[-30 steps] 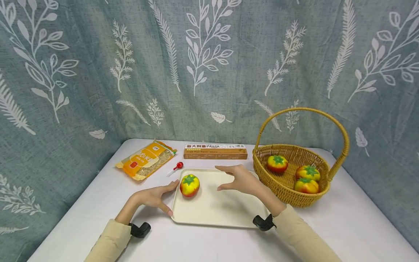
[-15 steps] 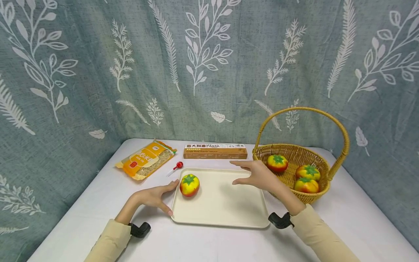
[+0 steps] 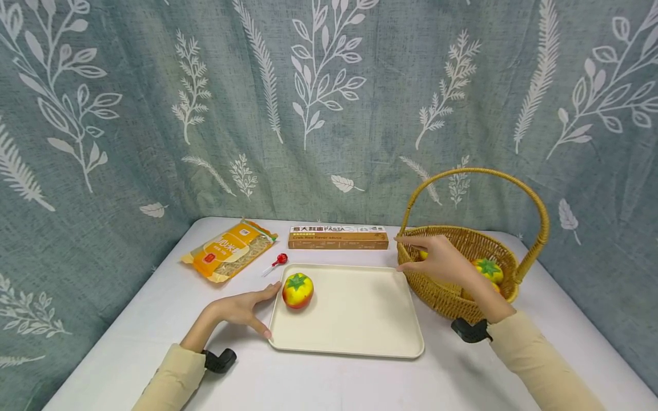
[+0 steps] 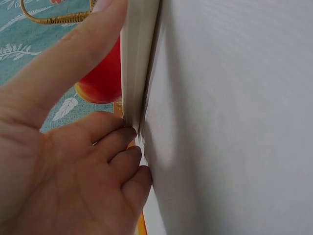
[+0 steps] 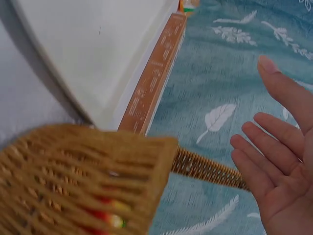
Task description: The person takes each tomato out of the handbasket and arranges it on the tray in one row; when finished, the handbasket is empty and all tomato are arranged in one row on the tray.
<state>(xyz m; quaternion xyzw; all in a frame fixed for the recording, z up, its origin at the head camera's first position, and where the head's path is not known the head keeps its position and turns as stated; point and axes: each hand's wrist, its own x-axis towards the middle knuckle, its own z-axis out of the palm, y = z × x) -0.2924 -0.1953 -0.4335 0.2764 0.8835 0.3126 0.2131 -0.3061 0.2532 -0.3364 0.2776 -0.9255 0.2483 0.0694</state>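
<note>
2 hands fill my feed. Nearest, the left hand (image 3: 236,310) touches the tray's left edge, thumb spread away from its fingers. On the tray (image 3: 354,319), at its left end, I see 1 red-yellow fruit (image 3: 298,290). Farther right, the right hand (image 3: 442,261) hovers above the basket (image 3: 441,298), thumb and fingers spread. Beyond the tray lie a lollipop (image 3: 281,259), an orange packet (image 3: 231,251) and 1 pasta box (image 3: 338,238).
</note>
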